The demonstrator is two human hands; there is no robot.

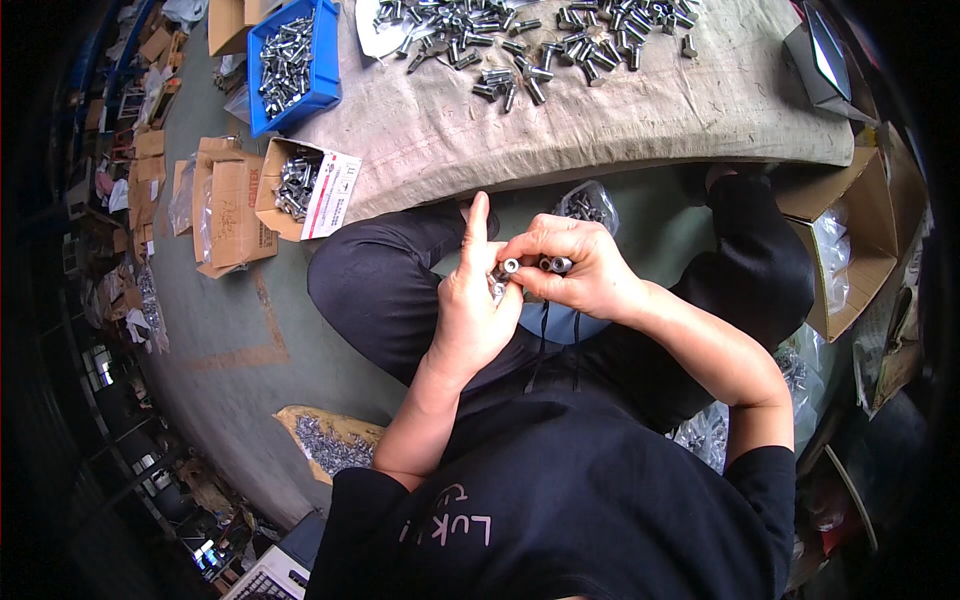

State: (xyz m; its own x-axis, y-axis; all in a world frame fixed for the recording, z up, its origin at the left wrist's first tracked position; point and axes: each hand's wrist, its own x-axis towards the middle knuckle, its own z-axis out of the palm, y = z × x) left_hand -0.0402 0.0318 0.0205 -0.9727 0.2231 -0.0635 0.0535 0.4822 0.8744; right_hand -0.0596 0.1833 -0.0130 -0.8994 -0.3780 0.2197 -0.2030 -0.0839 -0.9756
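Observation:
Over my lap, my two hands meet. My left hand (473, 308) has one finger stretched upward, while the others curl round small shiny metal cylinders. One metal cylinder (509, 267) shows its round, hollow-looking end toward me, between my left hand and the right fingertips. My right hand (585, 268) is closed, with thumb and forefinger at that cylinder. More dark-ended metal cylinders (558, 265) stick out from under its curled fingers. Similar loose metal cylinders (590, 45) lie heaped on the cloth-covered table (640, 115) in front of me.
At the far left are a blue bin (327, 55) and a carton (273, 190), both holding metal parts. An open cardboard box (235, 205) stands beside them. Beyond my knees lies a bag of parts (590, 205). Another carton (860, 235) with plastic lining is at right; small parts (335, 445) lie at lower left.

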